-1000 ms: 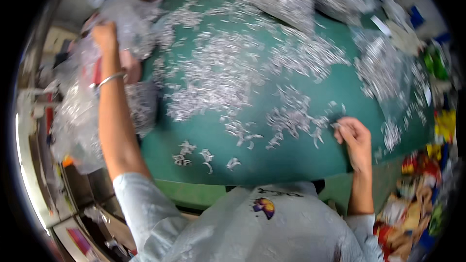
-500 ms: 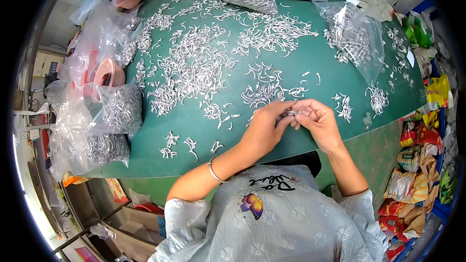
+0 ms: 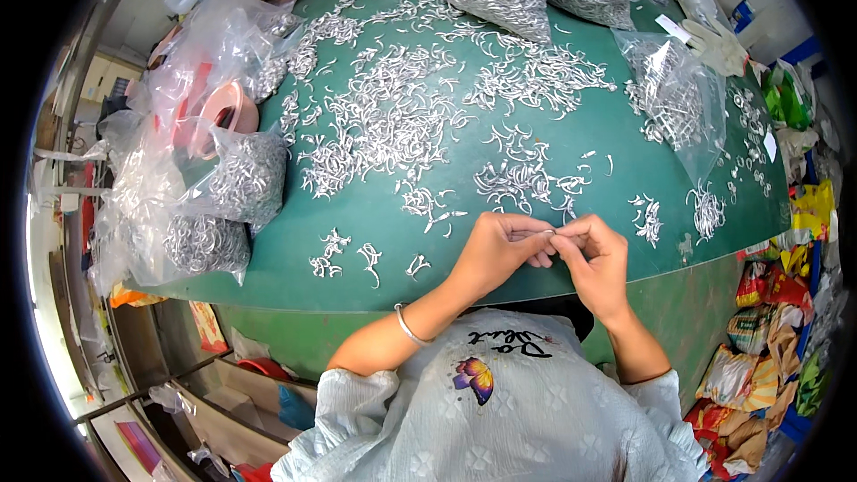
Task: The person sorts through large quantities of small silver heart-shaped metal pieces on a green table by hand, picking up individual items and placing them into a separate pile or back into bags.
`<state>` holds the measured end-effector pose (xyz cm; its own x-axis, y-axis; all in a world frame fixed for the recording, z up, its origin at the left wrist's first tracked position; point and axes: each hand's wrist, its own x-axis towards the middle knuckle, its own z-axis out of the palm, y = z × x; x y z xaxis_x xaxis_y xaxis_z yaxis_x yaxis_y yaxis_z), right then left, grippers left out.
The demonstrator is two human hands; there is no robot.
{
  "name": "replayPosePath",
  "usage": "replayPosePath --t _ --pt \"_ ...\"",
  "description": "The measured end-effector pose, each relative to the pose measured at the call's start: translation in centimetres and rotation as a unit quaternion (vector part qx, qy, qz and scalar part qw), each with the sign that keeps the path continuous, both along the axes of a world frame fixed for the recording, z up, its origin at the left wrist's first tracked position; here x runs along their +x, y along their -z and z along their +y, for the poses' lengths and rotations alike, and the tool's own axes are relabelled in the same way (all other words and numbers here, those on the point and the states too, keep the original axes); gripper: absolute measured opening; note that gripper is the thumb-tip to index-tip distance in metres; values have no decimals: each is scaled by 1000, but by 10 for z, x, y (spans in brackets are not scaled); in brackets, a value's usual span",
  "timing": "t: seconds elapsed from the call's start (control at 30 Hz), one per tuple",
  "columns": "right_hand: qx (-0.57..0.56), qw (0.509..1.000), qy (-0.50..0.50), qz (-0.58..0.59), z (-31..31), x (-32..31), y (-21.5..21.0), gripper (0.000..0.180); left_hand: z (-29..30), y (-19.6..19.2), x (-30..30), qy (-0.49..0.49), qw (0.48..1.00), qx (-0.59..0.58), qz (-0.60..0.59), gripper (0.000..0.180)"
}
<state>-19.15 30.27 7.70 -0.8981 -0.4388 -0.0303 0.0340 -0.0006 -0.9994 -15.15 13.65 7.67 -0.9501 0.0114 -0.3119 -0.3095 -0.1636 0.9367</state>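
Note:
Near the table's front edge my left hand (image 3: 498,252) and my right hand (image 3: 596,261) meet fingertip to fingertip. Both are closed in a pinch on a small silvery metal piece (image 3: 552,233), mostly hidden by the fingers. Just beyond the hands lies a loose group of small curved silvery metal pieces (image 3: 516,180). A much larger spread of the same curved pieces (image 3: 393,116) covers the middle of the green table (image 3: 384,259). Several tiny clusters (image 3: 369,261) lie left of my left hand, and two small piles (image 3: 708,212) lie to the right.
Clear bags full of metal pieces stand at the left (image 3: 207,245) and far side (image 3: 500,0). Another open bag (image 3: 678,107) lies at the right. Pink baskets (image 3: 234,107) stand among the left bags. Colourful packages (image 3: 759,330) line a rack on the right.
The whole view has shifted, so the table sits further right. My hands have drawn closer together, and the fingers now cover more of the small metal piece.

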Motion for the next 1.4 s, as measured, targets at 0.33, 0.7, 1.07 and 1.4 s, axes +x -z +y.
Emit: replayPosePath --t 0.33,0.7,1.07,1.4 --pt "147 979 -4 143 4 -7 -1 13 1 -10 6 -28 981 -168 98 12" --pt "120 977 -4 176 2 2 -22 10 16 -5 16 -127 907 -250 314 17" --pt "201 958 58 196 5 -7 -10 10 -11 -17 -1 -233 922 -215 221 15" --pt "350 853 1 387 0 -56 26 47 -42 33 0 -145 796 -557 189 30"
